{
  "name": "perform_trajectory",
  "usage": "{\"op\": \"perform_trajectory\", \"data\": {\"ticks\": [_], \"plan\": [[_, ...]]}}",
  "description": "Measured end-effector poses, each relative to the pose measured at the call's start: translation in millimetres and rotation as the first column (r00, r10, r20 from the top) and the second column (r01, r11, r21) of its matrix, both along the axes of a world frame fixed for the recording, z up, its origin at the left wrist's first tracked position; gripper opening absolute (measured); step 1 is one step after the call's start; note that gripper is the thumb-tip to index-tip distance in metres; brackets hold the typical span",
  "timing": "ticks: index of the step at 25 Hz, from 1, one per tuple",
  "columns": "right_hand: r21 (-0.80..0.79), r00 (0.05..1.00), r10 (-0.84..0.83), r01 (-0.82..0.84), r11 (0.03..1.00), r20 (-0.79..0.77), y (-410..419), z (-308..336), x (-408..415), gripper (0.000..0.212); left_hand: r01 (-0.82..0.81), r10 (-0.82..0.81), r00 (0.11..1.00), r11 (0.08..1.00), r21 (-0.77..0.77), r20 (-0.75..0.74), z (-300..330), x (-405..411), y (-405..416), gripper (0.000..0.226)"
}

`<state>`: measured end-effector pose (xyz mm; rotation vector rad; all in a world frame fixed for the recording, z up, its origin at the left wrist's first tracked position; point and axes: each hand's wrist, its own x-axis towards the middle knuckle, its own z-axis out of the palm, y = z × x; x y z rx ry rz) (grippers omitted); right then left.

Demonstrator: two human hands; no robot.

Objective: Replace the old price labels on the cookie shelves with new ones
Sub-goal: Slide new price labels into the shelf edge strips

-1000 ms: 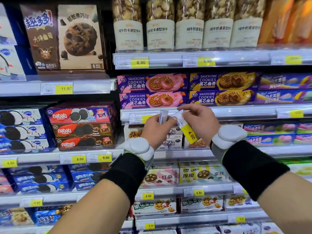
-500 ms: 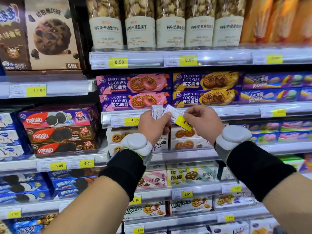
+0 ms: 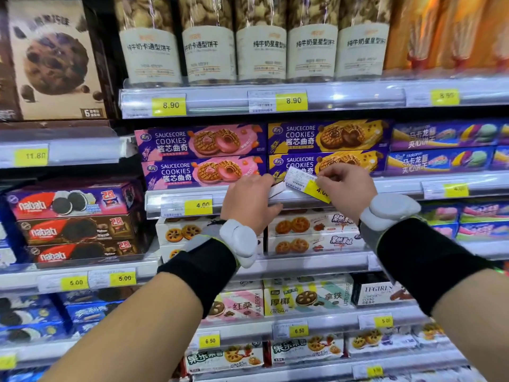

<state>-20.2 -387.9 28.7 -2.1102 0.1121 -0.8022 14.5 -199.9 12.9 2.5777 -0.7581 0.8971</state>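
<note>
A white and yellow price label [image 3: 307, 185] marked 4.00 is pinched at its right end by the fingers of the right hand [image 3: 345, 188]. It is now tilted against the clear shelf rail [image 3: 399, 186] below the yellow SAUCECORE boxes [image 3: 327, 150], whereas half a second ago it was held lower, in front of the white cookie boxes [image 3: 311, 232]. At 9 o'clock from the label, a smaller strip of paper [image 3: 276, 189] is gripped by the curled fingers of the left hand [image 3: 249, 202], which has been raised to the rail edge. At 9 o'clock from that hand, another 4.00 label [image 3: 190, 206] sits in the same rail. The whole shelf appears larger and shifted than earlier.
</note>
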Motion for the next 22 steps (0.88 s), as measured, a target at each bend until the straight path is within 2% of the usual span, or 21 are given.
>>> {"op": "perform_trajectory", "data": {"ticks": [2,6,17,22], "plan": [[0.000,1.000,-0.003,0.003,1.000,0.001,-0.3,0.5,3.1,0.008,-0.045,0.045,0.999,0.998,0.040,0.002,-0.8,3.2,-2.1,0.036],[-0.035,1.000,0.005,-0.005,0.999,0.000,1.8,-0.5,7.5,0.009,-0.033,0.033,0.999,0.999,0.005,0.001,-6.3,4.9,-1.8,0.047],[-0.046,0.999,0.017,-0.016,0.999,0.027,7.1,-4.6,6.3,0.010,-0.055,0.055,0.998,0.998,-0.025,0.004,-6.2,0.9,-5.7,0.043],[-0.041,0.999,-0.001,0.003,0.999,0.051,8.6,-4.1,7.0,0.009,-0.122,0.121,0.993,0.992,-0.045,-0.007,-1.8,-3.9,-12.9,0.037]]}}
